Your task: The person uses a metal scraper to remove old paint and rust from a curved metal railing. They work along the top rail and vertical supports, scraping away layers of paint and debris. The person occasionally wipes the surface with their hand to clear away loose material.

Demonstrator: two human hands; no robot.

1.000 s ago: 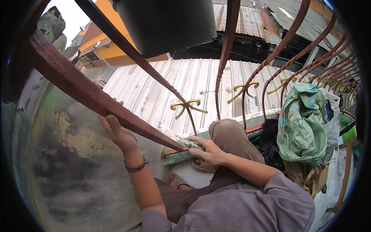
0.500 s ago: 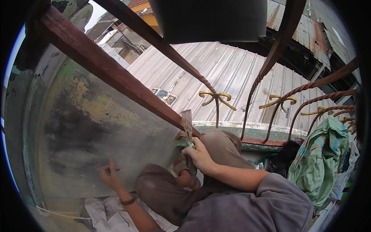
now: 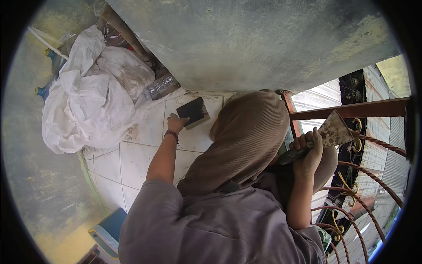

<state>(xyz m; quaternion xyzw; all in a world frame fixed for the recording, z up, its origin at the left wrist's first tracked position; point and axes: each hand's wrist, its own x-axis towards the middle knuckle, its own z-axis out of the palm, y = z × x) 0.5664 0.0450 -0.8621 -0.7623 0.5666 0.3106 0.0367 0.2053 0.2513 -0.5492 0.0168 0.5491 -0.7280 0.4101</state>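
Note:
On the white tiled floor to the left, my left hand [image 3: 176, 122] has its fingers closed at the edge of a black rectangular piece [image 3: 192, 111], which looks like a sheet of sandpaper. A torn or chipped corner shows on its right side. My right hand [image 3: 309, 152] is wrapped round the dark handle of a paint scraper [image 3: 336, 130], held up beside my right knee. The scraper's broad blade is spotted with rust or old paint and points up and right, near the railing.
A crumpled white sack [image 3: 90, 92] lies left, beside a clear plastic-wrapped block [image 3: 161, 86]. The grey stained wall panel [image 3: 259, 39] stands ahead. Red-brown railing bars [image 3: 373, 108] with gold ornaments run along the right. A blue object [image 3: 110, 229] sits at the lower left.
My view has turned left and down to the floor. The left hand, raised before the wall, has reached down to the black piece. The scraper is still in my right hand.

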